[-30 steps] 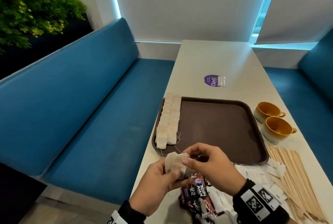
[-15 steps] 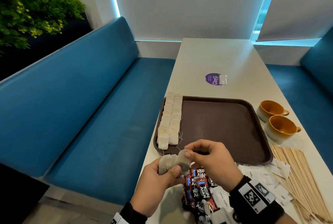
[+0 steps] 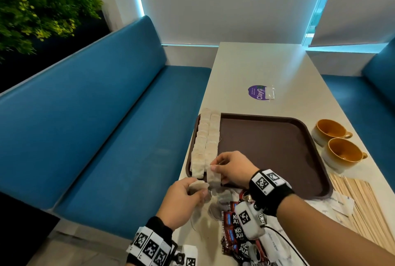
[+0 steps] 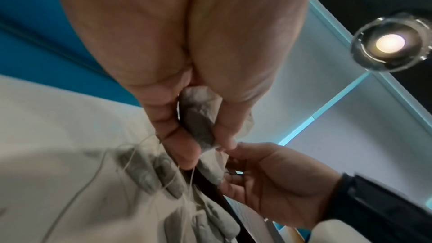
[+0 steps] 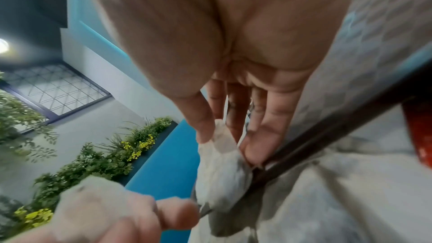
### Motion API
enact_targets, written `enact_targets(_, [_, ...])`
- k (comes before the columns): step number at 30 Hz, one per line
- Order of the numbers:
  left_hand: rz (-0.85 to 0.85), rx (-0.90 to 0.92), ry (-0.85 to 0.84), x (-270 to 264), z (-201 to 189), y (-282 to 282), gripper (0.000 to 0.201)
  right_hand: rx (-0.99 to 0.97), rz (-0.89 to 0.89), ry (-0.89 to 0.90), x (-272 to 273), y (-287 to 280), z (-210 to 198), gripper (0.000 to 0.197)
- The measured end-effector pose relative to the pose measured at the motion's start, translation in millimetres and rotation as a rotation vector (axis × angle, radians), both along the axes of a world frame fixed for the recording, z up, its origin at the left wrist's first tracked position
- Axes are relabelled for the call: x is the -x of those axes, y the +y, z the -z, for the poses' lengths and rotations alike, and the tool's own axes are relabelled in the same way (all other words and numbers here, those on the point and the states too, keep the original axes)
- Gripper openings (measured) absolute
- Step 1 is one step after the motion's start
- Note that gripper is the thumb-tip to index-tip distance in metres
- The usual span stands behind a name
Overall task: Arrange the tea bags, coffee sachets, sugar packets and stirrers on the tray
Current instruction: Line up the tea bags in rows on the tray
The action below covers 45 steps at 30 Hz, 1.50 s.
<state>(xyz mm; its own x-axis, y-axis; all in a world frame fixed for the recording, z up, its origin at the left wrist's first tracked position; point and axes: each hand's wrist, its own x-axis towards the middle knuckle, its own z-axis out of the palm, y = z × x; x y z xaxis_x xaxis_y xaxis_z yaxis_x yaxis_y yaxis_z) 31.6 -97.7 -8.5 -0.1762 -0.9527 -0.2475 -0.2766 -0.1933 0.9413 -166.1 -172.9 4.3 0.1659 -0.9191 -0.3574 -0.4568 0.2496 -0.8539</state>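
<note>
Since the earlier frame the right hand (image 3: 232, 168) has carried one tea bag (image 3: 213, 177) away from the left hand (image 3: 181, 198) to the near-left corner of the brown tray (image 3: 277, 148), at the near end of the two tea bag rows (image 3: 206, 141). Thumb and fingers pinch its top edge. The left hand's curled fingers clamp the remaining bags (image 4: 198, 127). I judge these light, soft and tearable, with trailing strings: best held by the paper edges.
</note>
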Motion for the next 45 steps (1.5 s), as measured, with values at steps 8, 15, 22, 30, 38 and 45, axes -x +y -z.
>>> enact_targets(8, [0.058, 0.031, -0.064, 7.4, -3.1, -5.3, 0.020, 0.018, 0.086, 0.030, -9.2, -22.0, 13.0, 0.007])
enact_targets(15, [0.094, 0.026, -0.086, 11.6, 3.0, -11.6, 0.023, 0.034, 0.102, 0.011, -7.8, -22.4, 18.7, 0.014])
enact_targets(22, [0.043, -0.047, 0.014, 14.7, 5.3, -15.0, 0.034, -0.024, 0.178, -0.020, -6.6, -24.1, 23.2, 0.015])
enact_targets(30, [0.049, -0.080, 0.007, 14.8, 8.9, -16.4, 0.030, -0.065, 0.172, 0.010, -7.6, -22.1, 22.5, 0.011])
enact_targets(38, [-0.090, -0.059, 0.248, 6.3, -10.7, -5.8, 0.019, 0.031, 0.230, -0.093, -1.9, -4.3, -7.1, 0.005])
enact_targets(45, [-0.048, -0.123, 0.490, 2.8, -24.8, 14.8, 0.040, 0.070, 0.100, -0.396, -4.5, 55.3, -43.0, 0.016])
